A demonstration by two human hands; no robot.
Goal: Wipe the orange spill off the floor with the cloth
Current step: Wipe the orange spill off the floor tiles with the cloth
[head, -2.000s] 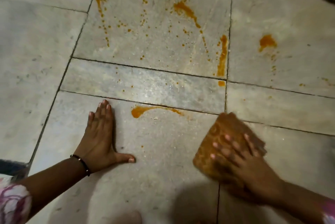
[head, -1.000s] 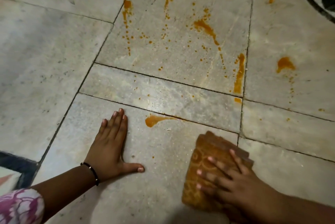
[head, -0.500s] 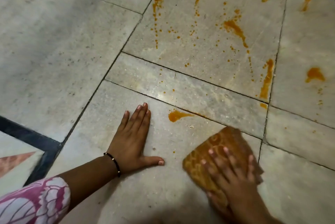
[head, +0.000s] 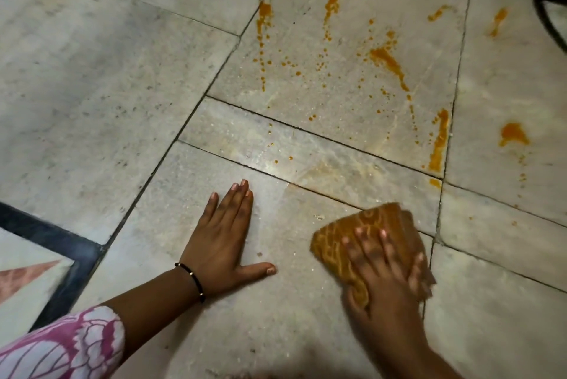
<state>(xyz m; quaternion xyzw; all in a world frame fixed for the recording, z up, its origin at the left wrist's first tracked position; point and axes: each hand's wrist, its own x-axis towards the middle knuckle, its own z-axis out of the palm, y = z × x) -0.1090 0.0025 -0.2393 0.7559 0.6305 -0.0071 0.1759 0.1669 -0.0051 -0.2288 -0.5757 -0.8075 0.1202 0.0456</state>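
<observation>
Right hand flat on cloth, fingers spread, pressing it to floor, not curled round it. Left hand flat too, bracing, holding nothing. Spill ahead of cloth, long streak running away, up and slightly right; nearer right hand.

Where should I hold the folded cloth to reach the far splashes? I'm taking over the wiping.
Probably flat from above, as the right hand does: palm on the near half of the cloth, fingers spread toward its far edge. It lies folded flat on the floor, so there is no edge to pinch.
</observation>
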